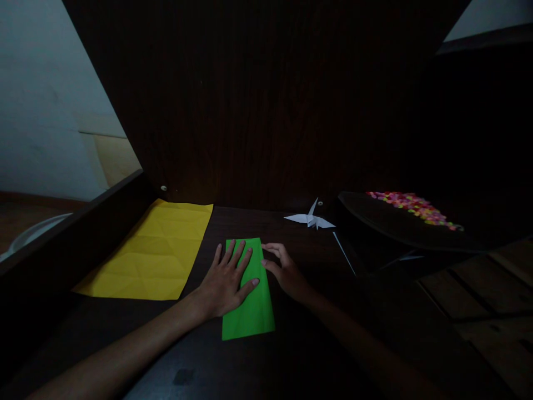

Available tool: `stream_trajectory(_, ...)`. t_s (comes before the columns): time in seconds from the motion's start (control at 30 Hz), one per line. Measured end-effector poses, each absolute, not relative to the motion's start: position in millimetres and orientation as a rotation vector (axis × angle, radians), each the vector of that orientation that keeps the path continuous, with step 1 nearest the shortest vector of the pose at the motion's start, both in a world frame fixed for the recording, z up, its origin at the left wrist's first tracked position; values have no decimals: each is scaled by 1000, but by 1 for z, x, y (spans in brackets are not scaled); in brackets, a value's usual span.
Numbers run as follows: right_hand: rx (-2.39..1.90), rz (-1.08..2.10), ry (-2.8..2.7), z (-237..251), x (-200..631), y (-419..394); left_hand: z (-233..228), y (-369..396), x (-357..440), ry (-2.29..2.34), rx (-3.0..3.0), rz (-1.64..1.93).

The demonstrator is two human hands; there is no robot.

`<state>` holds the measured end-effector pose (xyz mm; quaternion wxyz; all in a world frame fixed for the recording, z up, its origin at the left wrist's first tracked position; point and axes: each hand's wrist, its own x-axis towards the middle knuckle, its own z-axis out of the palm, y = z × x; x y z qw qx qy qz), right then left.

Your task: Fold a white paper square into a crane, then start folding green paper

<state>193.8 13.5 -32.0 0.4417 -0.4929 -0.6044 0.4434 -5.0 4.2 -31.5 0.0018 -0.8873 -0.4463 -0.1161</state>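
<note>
A green sheet of paper (250, 319), folded into a tall narrow rectangle, lies on the dark table in front of me. My left hand (227, 280) is spread flat over its left and middle part, fingers apart and pressing down. At the sheet's right edge, near the top corner, is my right hand (287, 272). Its fingertips and thumb touch or nearly touch that edge, with a gap between thumb and forefinger. Left of the green paper lies a yellow sheet (166, 244) marked with creases. A white folded paper crane (310, 219) rests beyond my right hand.
A thin white strip (344, 253) lies right of my right hand. Farther right, a dark curved surface (375, 222) bears a cluster of small pink, red and yellow pieces (416, 208). A tall dark wooden panel (258, 111) rises behind the table; a raised edge (95, 208) bounds the left.
</note>
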Motion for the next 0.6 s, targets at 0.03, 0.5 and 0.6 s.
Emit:
stream_trajectory(0.03, -1216, 1114, -1472, -32, 193, 14, -32, 4, -5, -1394, -2780, -380)
stream_trajectory(0.5, -1094, 1313, -1031, -33, 180, 12, -34, 4, -5, -1370, -2760, -426)
stream_trajectory(0.6, -1140, 1337, -1009, -32, 180, 14, -30, 2, -3, -1330, -2847, -387)
